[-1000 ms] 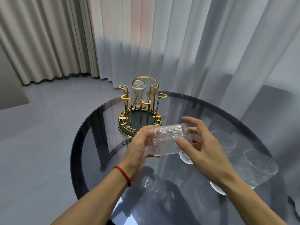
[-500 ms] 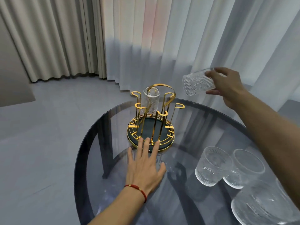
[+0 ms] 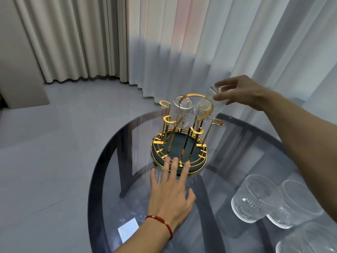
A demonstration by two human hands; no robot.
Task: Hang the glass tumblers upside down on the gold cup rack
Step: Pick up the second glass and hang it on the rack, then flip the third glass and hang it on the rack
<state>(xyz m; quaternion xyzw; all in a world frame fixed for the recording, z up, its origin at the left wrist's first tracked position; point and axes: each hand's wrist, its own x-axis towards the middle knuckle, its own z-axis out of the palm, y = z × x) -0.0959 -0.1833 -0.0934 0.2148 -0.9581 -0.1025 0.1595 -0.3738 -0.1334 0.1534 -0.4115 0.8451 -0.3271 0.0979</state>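
The gold cup rack (image 3: 179,143) with its dark green base stands on the round glass table (image 3: 113,152). One ribbed glass tumbler (image 3: 183,111) hangs upside down on a far peg. My right hand (image 3: 238,93) grips a second tumbler (image 3: 209,106) by its base, mouth tilted down over the rack's far right side. My left hand (image 3: 171,194) lies flat on the table, fingers spread, fingertips touching the rack's front rim. Three more tumblers (image 3: 255,198) lie at the table's right.
Sheer white curtains (image 3: 218,42) hang close behind the table, beige drapes (image 3: 73,37) further left. Grey floor (image 3: 45,143) lies to the left. A white paper scrap (image 3: 127,230) shows through the tabletop near my left wrist.
My right hand carried the tumbler from in front of me up and over, then lowered it toward the rack's far right. My left hand let go of it and settled against the rack's base.
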